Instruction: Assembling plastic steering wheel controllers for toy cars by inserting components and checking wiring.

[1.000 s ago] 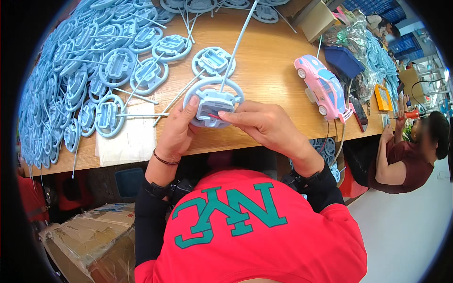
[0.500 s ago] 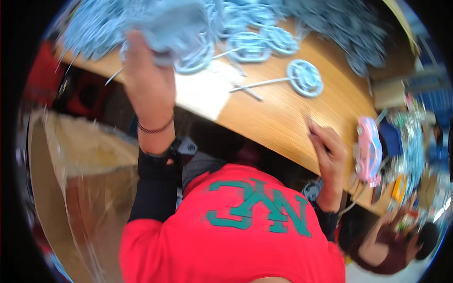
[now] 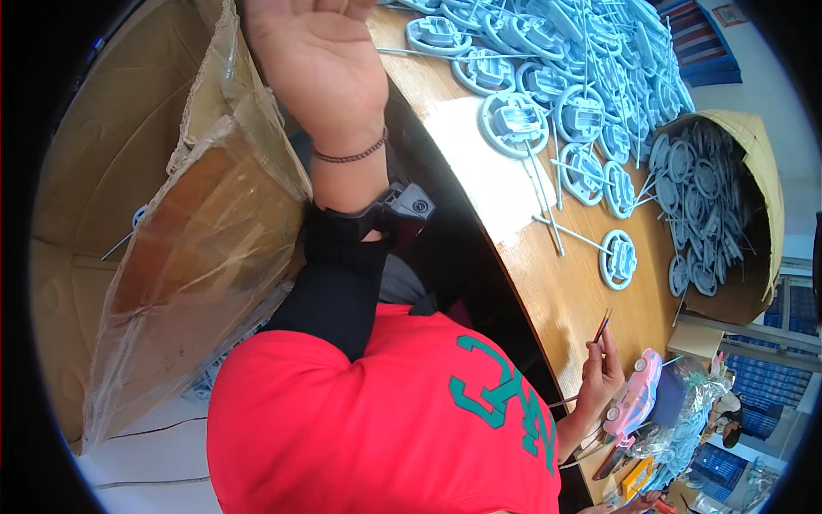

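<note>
My left hand (image 3: 330,77) is raised at the top edge, palm showing and empty. Its fingertips are cut off by the picture's edge, and the visible finger parts lie apart. Next to it stands a large open cardboard box (image 3: 214,210), with a light blue round piece (image 3: 139,216) inside. Over the table's right part, my right hand (image 3: 599,377) pinches a thin dark tool with a pointed, coppery tip (image 3: 604,324); its exact kind is unclear. Beyond that hand lies a single light blue plastic ring piece with a long stem (image 3: 618,259).
Many similar blue pieces (image 3: 582,111) are heaped across the wooden table (image 3: 548,300), partly around a white sheet (image 3: 467,158). A tipped carton (image 3: 758,154) holds more. Right of my hand are a pink toy car (image 3: 634,390) and clear plastic bags (image 3: 693,398). Another person's hand (image 3: 642,501) works at lower right.
My view has swung left, bringing the box in. The bunch of blue pieces that my left hand carried over the table no longer shows in it; that hand is now beside the box.
</note>
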A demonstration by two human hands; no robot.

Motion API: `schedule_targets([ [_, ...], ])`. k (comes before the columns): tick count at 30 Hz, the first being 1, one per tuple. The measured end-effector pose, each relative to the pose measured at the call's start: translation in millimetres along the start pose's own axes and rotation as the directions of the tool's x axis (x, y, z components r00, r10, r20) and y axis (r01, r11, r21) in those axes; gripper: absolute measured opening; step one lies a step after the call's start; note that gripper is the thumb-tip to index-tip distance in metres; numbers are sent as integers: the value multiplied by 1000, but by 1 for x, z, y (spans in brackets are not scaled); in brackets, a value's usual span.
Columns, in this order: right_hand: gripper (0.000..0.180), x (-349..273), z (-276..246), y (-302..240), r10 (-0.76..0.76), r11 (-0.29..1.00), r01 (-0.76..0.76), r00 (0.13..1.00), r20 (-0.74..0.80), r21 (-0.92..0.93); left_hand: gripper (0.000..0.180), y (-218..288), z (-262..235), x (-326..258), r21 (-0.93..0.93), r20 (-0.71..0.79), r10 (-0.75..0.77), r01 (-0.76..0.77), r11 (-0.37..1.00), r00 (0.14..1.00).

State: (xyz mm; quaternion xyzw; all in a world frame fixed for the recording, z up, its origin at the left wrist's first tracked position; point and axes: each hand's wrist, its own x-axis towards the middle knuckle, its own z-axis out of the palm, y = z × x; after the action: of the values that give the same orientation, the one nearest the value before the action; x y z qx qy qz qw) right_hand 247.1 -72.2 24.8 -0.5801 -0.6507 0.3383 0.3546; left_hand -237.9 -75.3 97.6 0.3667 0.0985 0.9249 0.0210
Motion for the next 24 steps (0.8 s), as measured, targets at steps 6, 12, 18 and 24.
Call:
schedule_targets([
  [6,37,-20,12,13,163,986,-164,986,23,41,24,-41,-8,-68,262,-291,-172,251,932,941],
  [12,33,-29,7,36,203,937,-168,975,-86,306,22,-89,-121,-184,474,-596,-349,667,575,723],
  [18,29,-24,1,34,358,884,-297,927,-114,361,31,-167,-220,-241,103,-529,-660,812,574,534],
  [24,22,-20,-4,42,499,857,-452,849,-175,249,32,-175,-241,-289,56,-586,-742,930,363,325],
])
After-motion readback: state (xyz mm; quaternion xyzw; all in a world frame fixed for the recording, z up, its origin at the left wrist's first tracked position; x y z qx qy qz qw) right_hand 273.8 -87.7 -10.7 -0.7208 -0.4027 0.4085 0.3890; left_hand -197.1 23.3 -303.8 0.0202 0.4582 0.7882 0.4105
